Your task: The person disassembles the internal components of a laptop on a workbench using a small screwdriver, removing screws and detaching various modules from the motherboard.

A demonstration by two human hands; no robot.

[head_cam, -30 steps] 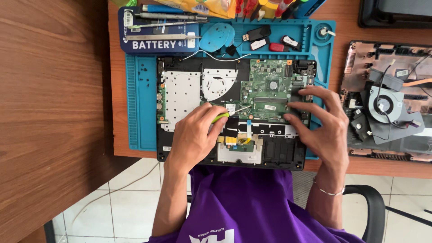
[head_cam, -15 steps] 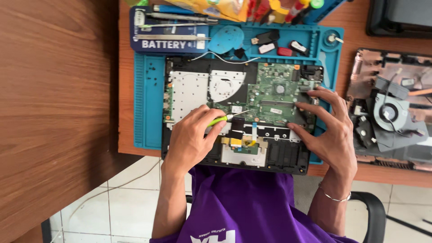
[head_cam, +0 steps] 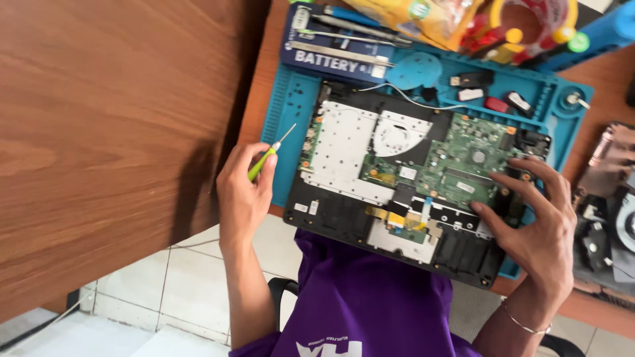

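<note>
Setting: wooden counter (head_cam: 99, 132) seen from above, white tiled floor (head_cam: 192, 284) below its edge, person in a purple shirt seated at it.
Mat: blue work mat (head_cam: 281, 119) on the counter, under the laptop.
Laptop: opened laptop (head_cam: 344, 218) with its bottom cover off, lying on the mat right in front of the person; green circuit board (head_cam: 469, 165) exposed on its right half, silver plate (head_cam: 340, 149) on its left half.
Left hand: left hand (head_cam: 241, 198) at the mat's left edge, just beside the laptop, fingers (head_cam: 264, 173) curled, pinching a screwdriver.
Screwdriver: small green-handled screwdriver (head_cam: 264, 158), tip pointing up and right, clear of the laptop.
Right hand: right hand (head_cam: 536, 225) resting on the laptop's right end, fingers (head_cam: 489, 218) spread, tips touching the chassis beside the circuit board, holding nothing.
Far edge: battery pack (head_cam: 331, 56) and small loose parts along the top of the mat.
Right side: another dismantled device (head_cam: 608, 218), partly cut off.
</note>
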